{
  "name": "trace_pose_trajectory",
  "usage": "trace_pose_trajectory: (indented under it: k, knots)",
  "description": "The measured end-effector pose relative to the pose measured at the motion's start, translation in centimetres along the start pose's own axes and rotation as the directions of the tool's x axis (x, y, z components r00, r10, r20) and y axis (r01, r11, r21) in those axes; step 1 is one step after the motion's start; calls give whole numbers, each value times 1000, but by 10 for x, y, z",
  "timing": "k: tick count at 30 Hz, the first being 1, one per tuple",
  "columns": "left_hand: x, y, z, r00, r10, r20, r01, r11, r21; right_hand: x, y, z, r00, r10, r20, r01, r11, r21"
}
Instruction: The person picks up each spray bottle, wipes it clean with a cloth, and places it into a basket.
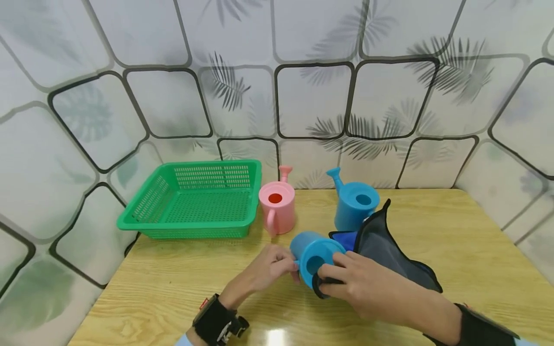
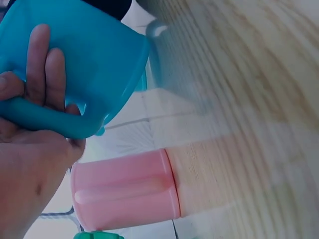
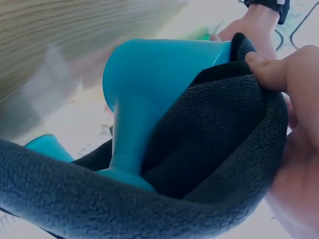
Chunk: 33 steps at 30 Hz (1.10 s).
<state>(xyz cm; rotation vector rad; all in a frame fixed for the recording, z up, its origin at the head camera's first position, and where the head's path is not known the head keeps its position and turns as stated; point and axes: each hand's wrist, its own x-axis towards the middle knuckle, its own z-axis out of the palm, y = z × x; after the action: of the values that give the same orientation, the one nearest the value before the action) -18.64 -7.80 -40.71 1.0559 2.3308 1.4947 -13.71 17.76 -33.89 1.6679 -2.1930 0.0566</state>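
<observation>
My left hand [image 1: 274, 264] grips the handle of a blue watering can [image 1: 305, 246], which is tilted with its open top toward me. In the left wrist view, the fingers pass through the loop of the handle [image 2: 55, 119]. My right hand [image 1: 363, 283] pinches a dark grey fleecy cloth [image 1: 383, 242] at the can's rim. The right wrist view shows the cloth [image 3: 214, 129] draped along the can's side and around its spout [image 3: 132, 134]. Part of the cloth's blue side [image 1: 345, 239] shows behind the can.
A pink watering can [image 1: 283, 216] stands behind my left hand, beside a green plastic basket [image 1: 186, 230] at the left. Another blue watering can [image 1: 346, 216] stands upright behind the cloth. The wooden table [image 1: 173, 288] meets a patterned backdrop [image 1: 311, 101].
</observation>
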Motion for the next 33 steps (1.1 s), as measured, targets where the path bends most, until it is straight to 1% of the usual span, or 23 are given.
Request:
trace_pose_trajectory:
  k: [3,6,9,12,15,18,20,22,25,27,30,33]
  knots:
    - [-1,0,-1,1000,-6,9,6,1000,-2,-1,-2,-1,1000,-7,17,8,1000,-30]
    - [-2,0,0,1000,-1,10,1,1000,0,-1,-4,-2,1000,-12,11,12,998,-66]
    - [-2,1,2,1000,12,21,-12,1000,-1,0,-4,-1,1000,-17,-21,14,990,-139]
    - [-1,2,4,999,29,36,-29,1000,0,0,-4,-1,998,5,-56,-16,982,-190]
    - [-1,4,5,998,47,37,-48,999,8,-1,-2,-2,995,59,-82,-72,982,-173]
    - [-1,5,6,997,59,40,-60,998,12,-1,0,-4,986,125,-114,-140,980,-140]
    - [-1,6,6,998,51,43,-52,999,11,-2,3,-5,977,163,-140,-181,975,-131]
    - [-1,7,5,998,41,44,-42,999,21,-3,6,-6,970,183,-160,-206,969,-140]
    - [-2,7,4,999,24,39,-25,999,35,-4,9,-7,968,182,-172,-213,961,-179]
    - [-2,8,4,999,25,35,-26,999,45,-4,9,-8,970,173,-169,-205,958,-198]
    - [-3,7,4,999,29,33,-30,998,47,-5,9,-9,973,172,-153,-202,957,-210]
    - [-3,6,5,999,29,23,-30,998,52,-7,7,-9,974,188,-124,-211,957,-202]
